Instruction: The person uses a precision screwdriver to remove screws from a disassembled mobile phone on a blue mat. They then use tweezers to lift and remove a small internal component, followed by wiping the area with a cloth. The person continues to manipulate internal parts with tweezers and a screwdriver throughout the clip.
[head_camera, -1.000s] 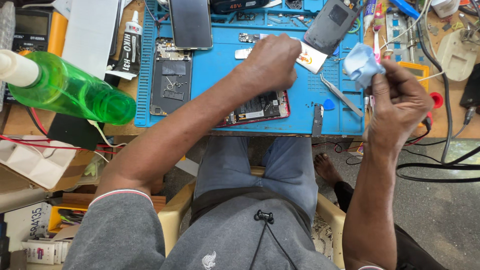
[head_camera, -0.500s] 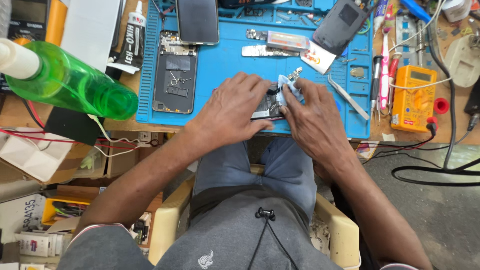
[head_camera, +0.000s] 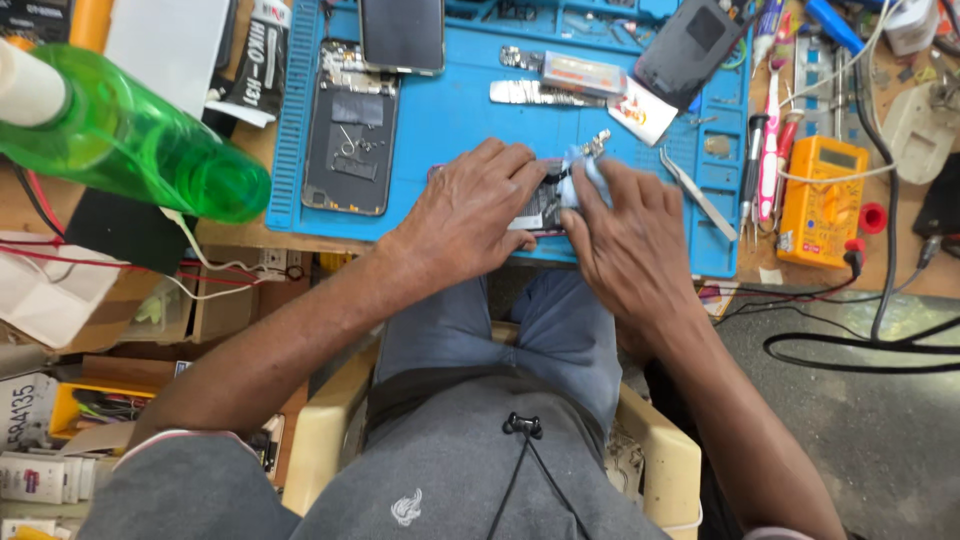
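An opened phone (head_camera: 540, 208) with a red rim lies near the front edge of the blue work mat (head_camera: 460, 130). My left hand (head_camera: 470, 215) lies flat over its left part and holds it down. My right hand (head_camera: 625, 240) presses a small pale blue cloth (head_camera: 585, 175) onto the phone's right end. Most of the phone is hidden under both hands.
A second opened phone (head_camera: 350, 140) and a dark-screened phone (head_camera: 402, 35) lie at the mat's left. Tweezers (head_camera: 698, 192), a dark phone back cover (head_camera: 692, 45), a yellow multimeter (head_camera: 822, 200) and cables sit at the right. A green spray bottle (head_camera: 130, 140) stands at the left.
My right hand came in from the right with the cloth and now presses it on the phone. My left hand slid down onto the phone, and the view has moved closer.
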